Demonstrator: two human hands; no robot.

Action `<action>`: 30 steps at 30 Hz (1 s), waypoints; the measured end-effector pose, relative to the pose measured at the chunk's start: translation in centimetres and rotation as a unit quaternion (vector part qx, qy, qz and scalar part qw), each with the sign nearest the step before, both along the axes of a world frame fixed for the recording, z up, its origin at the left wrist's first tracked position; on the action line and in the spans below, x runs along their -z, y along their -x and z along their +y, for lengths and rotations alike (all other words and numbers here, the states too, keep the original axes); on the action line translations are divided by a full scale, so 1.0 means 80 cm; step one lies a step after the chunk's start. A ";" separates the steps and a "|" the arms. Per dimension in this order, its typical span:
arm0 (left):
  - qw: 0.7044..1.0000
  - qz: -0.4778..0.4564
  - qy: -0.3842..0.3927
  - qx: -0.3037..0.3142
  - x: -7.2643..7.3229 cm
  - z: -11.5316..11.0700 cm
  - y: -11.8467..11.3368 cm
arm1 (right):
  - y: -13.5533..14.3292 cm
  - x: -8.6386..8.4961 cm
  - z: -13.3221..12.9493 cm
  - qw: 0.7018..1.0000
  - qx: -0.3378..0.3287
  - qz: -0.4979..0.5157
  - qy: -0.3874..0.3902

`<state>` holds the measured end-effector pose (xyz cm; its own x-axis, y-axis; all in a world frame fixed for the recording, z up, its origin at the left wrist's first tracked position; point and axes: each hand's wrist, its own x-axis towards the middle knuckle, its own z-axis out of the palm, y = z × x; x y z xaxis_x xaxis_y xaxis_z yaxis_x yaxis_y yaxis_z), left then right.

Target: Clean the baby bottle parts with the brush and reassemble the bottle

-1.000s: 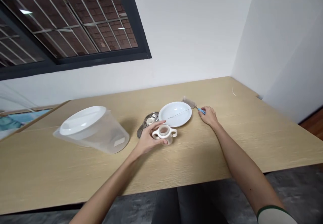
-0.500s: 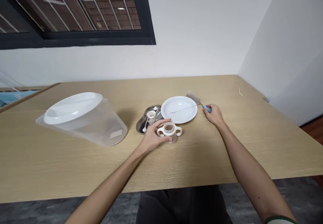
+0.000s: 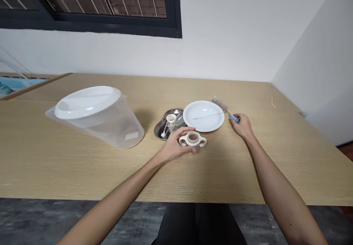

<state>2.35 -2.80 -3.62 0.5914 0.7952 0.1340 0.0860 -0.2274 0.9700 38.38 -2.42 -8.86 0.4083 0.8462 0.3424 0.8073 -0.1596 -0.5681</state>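
My left hand curls around a small clear bottle with a white two-handled collar, its mouth uncapped and facing up. The bottle stands just in front of a white plate. My right hand grips the blue handle of a brush at the plate's right. A pale, blurry brush head lies behind the plate's edge, and a thin wire stretches from near the handle across the plate. Whether wire and head belong to one tool I cannot tell.
Left of the plate, a metal kidney-shaped tray holds small white and clear bottle parts. A large translucent pitcher with a white lid stands farther left. A thin pale bent strip lies at the table's far right.
The camera view has shifted, so everything sits slightly farther right and higher in the picture. Both hands keep their holds, with no clear movement against the table.
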 end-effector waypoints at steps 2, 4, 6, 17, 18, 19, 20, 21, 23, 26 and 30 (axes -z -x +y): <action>1.000 0.010 -0.007 -0.003 -0.001 -0.001 0.001 | 0.000 0.000 0.000 1.000 -0.002 0.002 -0.003; 1.000 0.019 -0.022 -0.006 0.001 0.000 0.002 | 0.000 0.000 -0.001 1.000 -0.005 0.004 -0.004; 0.999 0.011 -0.044 0.000 0.004 0.002 0.005 | 0.001 0.000 -0.001 1.000 -0.003 0.004 -0.004; 0.939 -0.148 -0.219 -0.222 -0.010 0.020 0.034 | 0.006 -0.004 -0.001 1.000 0.009 0.005 0.007; 0.929 -0.141 -0.226 -0.257 -0.015 0.020 0.036 | 0.006 -0.004 -0.002 1.000 0.009 0.006 0.008; 0.921 -0.127 -0.233 -0.286 -0.018 0.020 0.038 | 0.006 -0.004 -0.002 1.000 0.008 0.006 0.008; 0.914 -0.105 -0.241 -0.309 -0.022 0.019 0.041 | 0.007 -0.004 -0.002 1.000 0.006 0.006 0.009; 0.908 -0.078 -0.249 -0.328 -0.025 0.019 0.043 | 0.008 -0.004 -0.002 1.000 0.005 0.007 0.009; 0.897 -0.021 -0.262 -0.356 -0.030 0.019 0.048 | 0.009 -0.004 -0.003 1.000 0.003 0.012 0.007; 0.888 0.023 -0.274 -0.370 -0.042 0.025 0.053 | 0.010 -0.004 -0.002 1.000 0.009 0.022 0.001; 0.895 0.001 -0.284 -0.344 -0.070 0.046 0.047 | 0.010 -0.002 0.000 1.000 0.007 0.024 -0.002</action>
